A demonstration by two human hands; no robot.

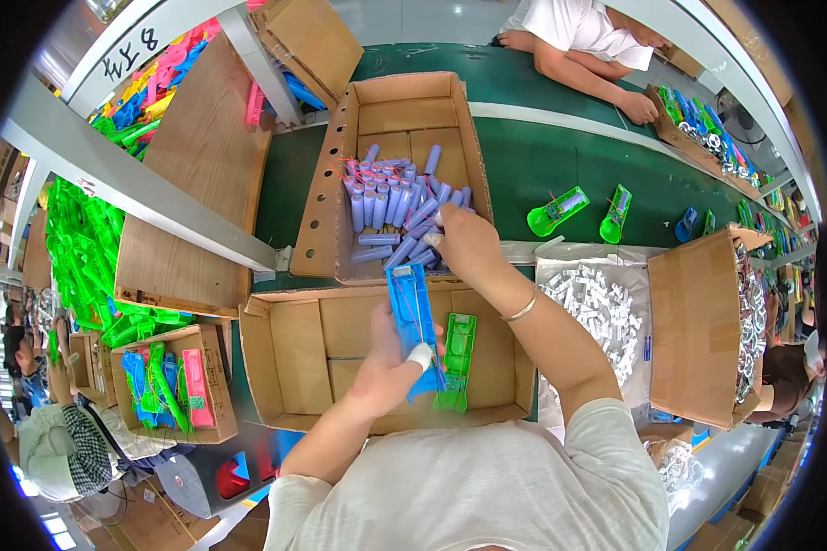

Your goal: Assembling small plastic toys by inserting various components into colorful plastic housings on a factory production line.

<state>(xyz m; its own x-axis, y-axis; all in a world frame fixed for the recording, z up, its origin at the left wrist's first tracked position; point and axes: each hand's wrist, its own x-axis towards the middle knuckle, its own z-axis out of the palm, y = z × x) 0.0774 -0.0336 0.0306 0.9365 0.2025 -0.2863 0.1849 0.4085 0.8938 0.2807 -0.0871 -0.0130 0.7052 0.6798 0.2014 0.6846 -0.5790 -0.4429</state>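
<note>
the left hand (388, 369) clasped a blue case (402, 292) above a box (278, 360) while the right hand (467, 243), fingers bunched, hold unclear to me, met boxed batteries (381, 207) that hasty tugging could have toppled.

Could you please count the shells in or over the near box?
2: blue shell in the left hand, green shell just right of it. More may be hidden.

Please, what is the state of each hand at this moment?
Left hand: closed, holding the blue casing.
Right hand: at the batteries; whether it grips one cannot be told.
</note>
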